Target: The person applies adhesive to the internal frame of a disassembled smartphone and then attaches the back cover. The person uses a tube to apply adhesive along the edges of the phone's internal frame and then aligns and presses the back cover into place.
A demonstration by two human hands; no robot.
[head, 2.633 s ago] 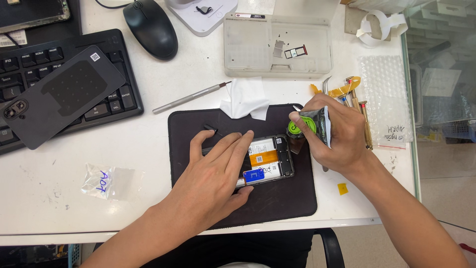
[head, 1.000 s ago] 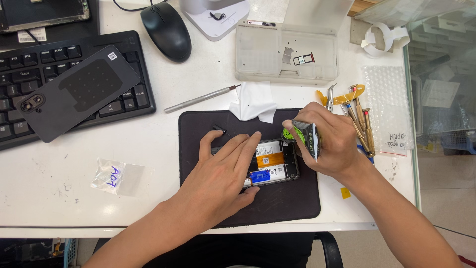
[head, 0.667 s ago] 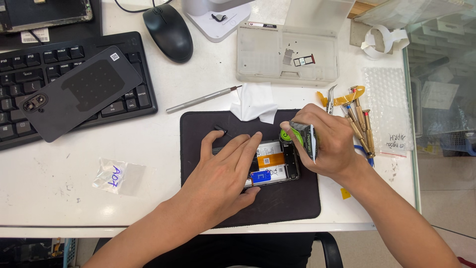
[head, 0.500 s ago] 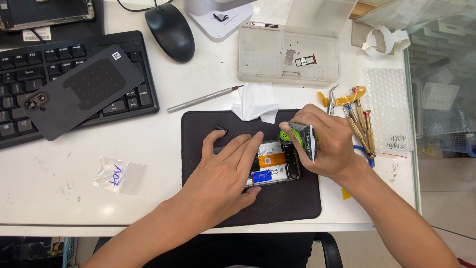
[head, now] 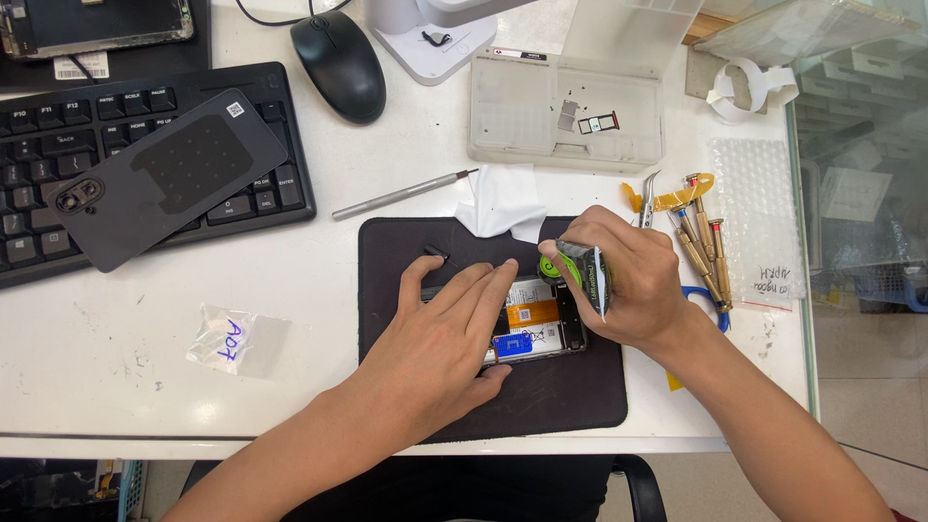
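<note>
**Ana:** Head view first: what differs from half a second ago?

**Ben:** Very little. Both hands sit where they were; the small plastic bag (head: 237, 340) with blue writing, well off to the left of the left hand, looks slightly turned.

**Ana:** The hands, then?

**Ben:** The left hand (head: 435, 338) lies flat, fingers spread and extended, pressing on the opened phone (head: 536, 327), covering its left part. The right hand (head: 628, 280) is curled tight around a green-and-black screwdriver (head: 580, 271), held upright at the phone's upper right corner. The tip is hidden, so I cannot tell whether it touches a screw.

**Ana:** Where is the phone?

**Ben:** Between the two hands, on a dark work mat (head: 580, 396). Its orange and blue labels show just right of the left fingertips.

**Ana:** Edges and room?

**Ben:** Just right of the right hand lie tweezers (head: 646, 193) and small precision screwdrivers (head: 701, 242), close. Above the hands: a white cloth (head: 503, 198), a metal probe (head: 401, 193) and a parts tray (head: 565, 116). Far left of the left hand, the phone's back cover (head: 169, 179) rests on a keyboard (head: 39, 164). The table edge (head: 193, 440) runs below the wrists; bare mat lies beneath the phone.
</note>
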